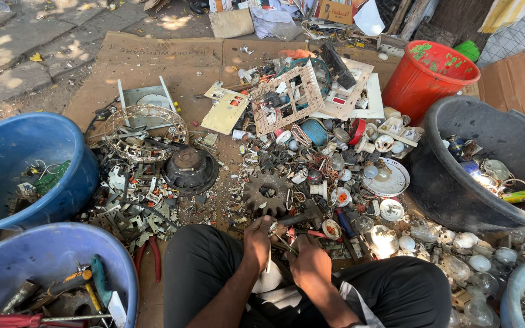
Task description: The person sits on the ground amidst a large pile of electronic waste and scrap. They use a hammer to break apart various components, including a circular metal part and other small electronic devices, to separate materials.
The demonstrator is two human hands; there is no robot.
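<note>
I sit on the ground with my legs in dark trousers. My left hand (258,241) and my right hand (308,262) are close together between my knees, both closed around a small metal scrap piece (281,242); its exact shape is too small to tell. Just beyond my hands lie a rusty toothed gear (267,193), a hammer (302,217) and a heap of mixed electrical scrap (329,164) with bulbs, sockets and switch plates.
Two blue tubs (7,146) (44,255) stand at my left, the nearer holding tools. At the right are a dark tub (457,194) and a red bucket (423,82). Red-handled pliers (150,255) lie by my left knee. Flattened cardboard (153,54) covers the ground.
</note>
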